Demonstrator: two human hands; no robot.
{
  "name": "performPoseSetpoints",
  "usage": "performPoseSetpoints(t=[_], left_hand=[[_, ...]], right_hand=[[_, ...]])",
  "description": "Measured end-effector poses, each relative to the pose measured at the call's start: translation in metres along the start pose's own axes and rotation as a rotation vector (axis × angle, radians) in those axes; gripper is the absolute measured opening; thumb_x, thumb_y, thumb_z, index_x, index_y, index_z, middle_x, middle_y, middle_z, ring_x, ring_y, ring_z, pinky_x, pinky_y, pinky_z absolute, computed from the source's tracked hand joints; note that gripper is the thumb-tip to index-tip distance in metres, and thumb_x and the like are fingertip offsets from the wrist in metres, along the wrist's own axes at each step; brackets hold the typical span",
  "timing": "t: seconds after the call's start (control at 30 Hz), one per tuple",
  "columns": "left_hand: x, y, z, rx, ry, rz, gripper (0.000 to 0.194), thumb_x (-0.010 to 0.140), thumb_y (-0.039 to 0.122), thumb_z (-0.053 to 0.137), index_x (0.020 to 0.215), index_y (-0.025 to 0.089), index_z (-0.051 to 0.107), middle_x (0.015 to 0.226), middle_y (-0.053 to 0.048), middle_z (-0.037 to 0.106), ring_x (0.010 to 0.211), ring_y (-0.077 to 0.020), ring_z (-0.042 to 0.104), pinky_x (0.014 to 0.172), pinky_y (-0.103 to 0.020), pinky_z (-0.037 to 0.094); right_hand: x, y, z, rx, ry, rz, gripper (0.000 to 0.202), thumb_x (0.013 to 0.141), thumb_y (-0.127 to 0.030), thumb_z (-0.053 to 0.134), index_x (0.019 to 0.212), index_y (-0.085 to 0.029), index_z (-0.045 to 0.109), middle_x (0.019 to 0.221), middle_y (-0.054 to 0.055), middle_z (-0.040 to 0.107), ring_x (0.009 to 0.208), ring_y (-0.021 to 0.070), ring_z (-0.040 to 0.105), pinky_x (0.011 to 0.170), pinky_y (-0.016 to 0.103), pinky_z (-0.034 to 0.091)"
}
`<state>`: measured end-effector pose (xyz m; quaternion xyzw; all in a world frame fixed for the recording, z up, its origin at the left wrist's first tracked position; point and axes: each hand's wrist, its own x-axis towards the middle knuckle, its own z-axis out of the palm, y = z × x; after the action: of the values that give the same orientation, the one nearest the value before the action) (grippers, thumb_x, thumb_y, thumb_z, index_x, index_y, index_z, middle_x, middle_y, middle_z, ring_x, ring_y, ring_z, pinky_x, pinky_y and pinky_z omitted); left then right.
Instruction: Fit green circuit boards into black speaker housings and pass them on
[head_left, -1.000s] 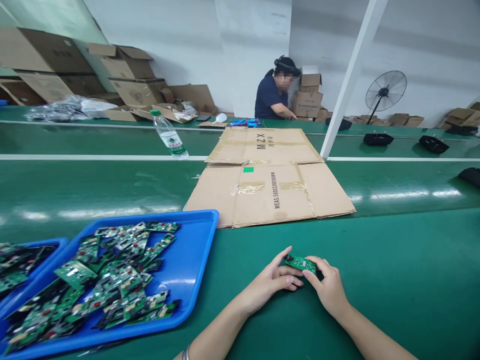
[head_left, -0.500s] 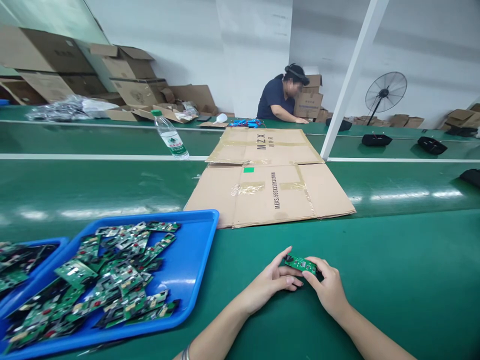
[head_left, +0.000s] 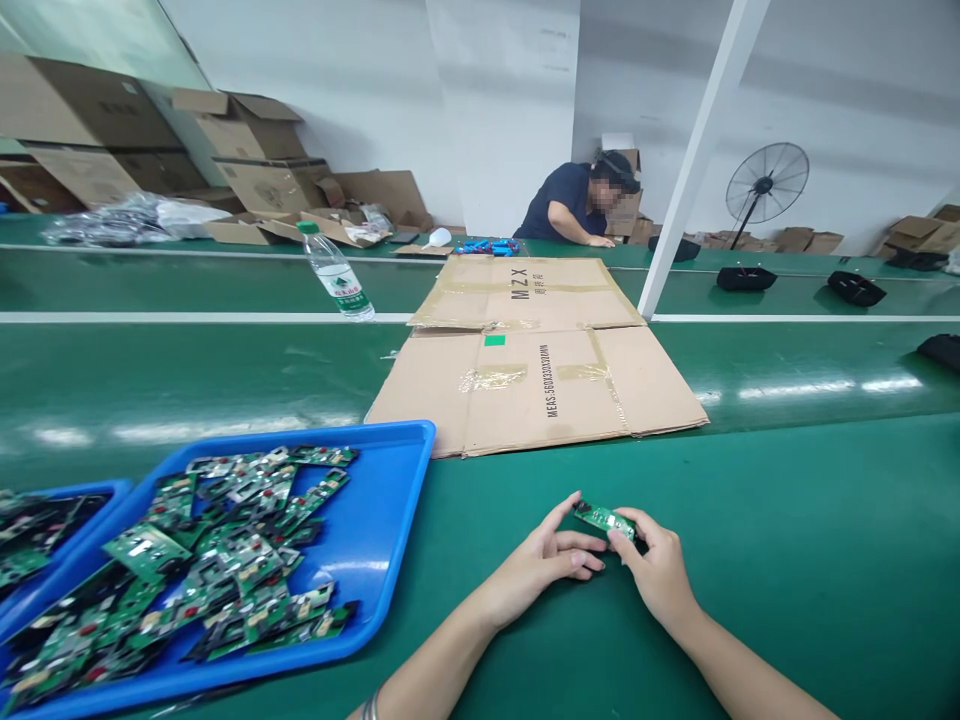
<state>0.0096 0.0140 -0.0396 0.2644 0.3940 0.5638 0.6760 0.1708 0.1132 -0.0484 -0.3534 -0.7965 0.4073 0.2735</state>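
A small green circuit board (head_left: 604, 518) with a dark part at its left end is pinched by my right hand (head_left: 660, 570), thumb on the near side and fingers behind its right end. My left hand (head_left: 536, 565) is beside the board's left end with its fingers apart. The left index fingertip is at the dark part; whether it presses on it I cannot tell. To the left, a blue tray (head_left: 409, 530) holds a heap of similar circuit boards (head_left: 251, 555).
A second blue tray (head_left: 120, 490) with boards stands at the far left. Flattened cardboard (head_left: 517, 390) lies ahead, beside a water bottle (head_left: 337, 275). A white post (head_left: 697, 160) rises beyond. A co-worker (head_left: 574, 205) leans over the far bench. Black housings (head_left: 746, 278) sit at the right.
The board has tilted and turned slightly in my right hand, its right end lifting a little. My left hand stays almost in place. The co-worker has leaned lower and to the right.
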Motion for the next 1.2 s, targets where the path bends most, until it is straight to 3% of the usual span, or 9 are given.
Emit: performPoseSetpoints(t=[0.1, 0.27, 0.4, 0.5, 0.67, 0.97, 1.13, 1.2], left_hand=[[0.0, 0.001, 0.001, -0.008, -0.001, -0.003, 0.086, 0.075, 0.021, 0.066, 0.14, 0.018, 0.01, 0.11, -0.017, 0.061, 0.092, -0.0216, 0.061, 0.083, -0.037, 0.04], [-0.002, 0.005, 0.003, -0.085, -0.021, -0.004, 0.093, 0.072, 0.021, 0.068, 0.141, 0.015, 0.007, 0.103, -0.016, 0.063, 0.09, -0.0228, 0.061, 0.08, -0.036, 0.039], [-0.004, 0.009, 0.004, -0.112, -0.058, -0.001, 0.095, 0.07, 0.022, 0.069, 0.141, 0.014, 0.007, 0.086, -0.01, 0.067, 0.074, -0.017, 0.06, 0.071, -0.031, 0.039], [-0.006, 0.012, 0.004, -0.133, -0.102, -0.012, 0.095, 0.07, 0.022, 0.069, 0.141, 0.016, 0.007, 0.075, -0.004, 0.065, 0.061, -0.0118, 0.055, 0.063, -0.027, 0.036], [-0.007, 0.012, 0.005, -0.217, -0.121, 0.003, 0.095, 0.067, 0.026, 0.071, 0.141, 0.018, 0.011, 0.07, -0.002, 0.061, 0.058, -0.0108, 0.05, 0.058, -0.025, 0.033], [-0.007, 0.006, 0.002, -0.233, -0.188, -0.038, 0.108, 0.063, 0.016, 0.075, 0.141, 0.024, 0.001, 0.052, 0.008, 0.05, 0.042, -0.0042, 0.032, 0.048, -0.022, 0.022], [-0.008, 0.007, 0.001, -0.273, -0.219, -0.006, 0.099, 0.068, 0.015, 0.07, 0.141, 0.026, 0.005, 0.055, 0.007, 0.053, 0.037, -0.0023, 0.03, 0.044, -0.021, 0.018], [-0.009, 0.009, 0.0, -0.348, -0.251, 0.026, 0.095, 0.069, 0.022, 0.07, 0.141, 0.025, 0.007, 0.056, 0.007, 0.052, 0.036, -0.0015, 0.027, 0.044, -0.02, 0.019]], right_hand=[[0.001, 0.001, 0.0, 0.012, 0.051, 0.061, 0.03, 0.082, -0.042, 0.051, 0.095, -0.017, 0.062, 0.066, 0.002, 0.066, 0.055, 0.0155, 0.058, 0.052, 0.023, 0.045], [-0.001, -0.003, -0.002, -0.006, -0.006, -0.079, 0.027, 0.081, -0.039, 0.053, 0.096, -0.018, 0.063, 0.081, 0.003, 0.068, 0.065, 0.0155, 0.061, 0.061, 0.023, 0.048], [-0.003, -0.004, -0.002, 0.001, -0.056, -0.141, 0.028, 0.079, -0.039, 0.055, 0.096, -0.018, 0.063, 0.087, 0.004, 0.068, 0.07, 0.0161, 0.062, 0.065, 0.024, 0.048], [-0.001, -0.002, -0.002, 0.009, -0.004, -0.047, 0.028, 0.081, -0.04, 0.053, 0.096, -0.018, 0.063, 0.08, 0.005, 0.068, 0.065, 0.0161, 0.061, 0.061, 0.024, 0.048], [0.003, 0.001, -0.002, 0.034, 0.119, 0.098, 0.035, 0.082, -0.044, 0.05, 0.097, -0.015, 0.061, 0.063, 0.003, 0.065, 0.052, 0.0155, 0.057, 0.051, 0.024, 0.046], [-0.005, -0.007, -0.003, -0.031, -0.066, -0.231, 0.028, 0.081, -0.041, 0.052, 0.096, -0.02, 0.063, 0.088, 0.004, 0.068, 0.073, 0.0172, 0.063, 0.067, 0.024, 0.05], [-0.001, -0.004, -0.003, -0.043, 0.017, -0.113, 0.027, 0.082, -0.04, 0.052, 0.095, -0.018, 0.062, 0.08, 0.003, 0.068, 0.064, 0.0152, 0.061, 0.06, 0.022, 0.049], [0.0, -0.002, -0.003, -0.051, 0.069, -0.036, 0.029, 0.082, -0.04, 0.052, 0.096, -0.017, 0.062, 0.075, 0.003, 0.068, 0.06, 0.0151, 0.061, 0.055, 0.022, 0.048]])
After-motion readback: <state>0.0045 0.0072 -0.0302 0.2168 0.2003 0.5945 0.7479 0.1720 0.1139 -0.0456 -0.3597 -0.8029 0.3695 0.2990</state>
